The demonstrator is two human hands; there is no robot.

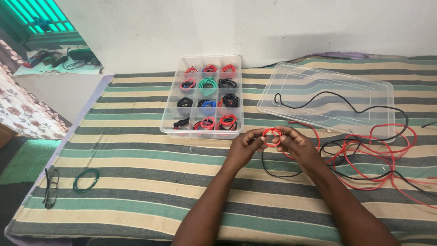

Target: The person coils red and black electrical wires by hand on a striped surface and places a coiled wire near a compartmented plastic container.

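Soft, even daylight, sharp focus throughout, faint shadows, slight wide-angle bending at the edges.

You are looking down at a bed or low platform covered by a woven cloth striped in green, cream and dark grey (136, 168), which fills most of your view. Behind it rises a plain whitewashed wall (255, 27), slightly mottled and evenly lit. At your upper left, a window with slanted green-tinted slats (38, 12) lets in bright daylight. Below it runs a pale ledge (54, 64) cluttered with small dark items, too blurred to tell apart. A floral-patterned curtain or fabric in cream and brown (22, 114) hangs at the left edge, and a green woven mat (27, 159) lies on the dark floor beneath.
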